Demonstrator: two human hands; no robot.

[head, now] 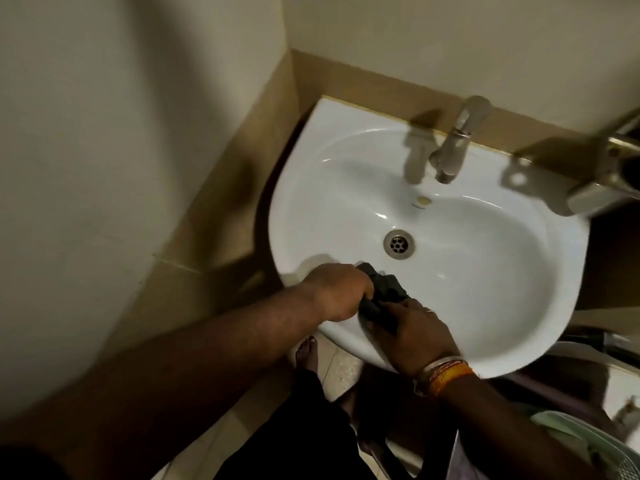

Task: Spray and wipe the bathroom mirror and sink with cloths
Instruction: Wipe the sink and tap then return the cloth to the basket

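In the head view, a dark cloth [382,294] is held bunched between both hands at the near rim of the white sink [485,271]. The left hand [337,292] is curled round the cloth's left end, and the fingers of the right hand [415,332] are closed on its near edge, so the cloth lies between the two hands and against the basin's inner slope. The sink stage is judged to be under way: the bowl beyond the hands looks glossy, but whether it has been wiped cannot be told. No mirror and no spray bottle are shown, so that part cannot be judged.

Beyond the hands, the drain [398,244] sits in the bowl's floor, and farther off the tap [452,147] overhangs the back; it is likely to need wiping around. Right of the right hand, a metal fixture [602,188] juts over the rim and may hinder strokes there. A bare foot [306,351] is seen on the floor below the left hand.
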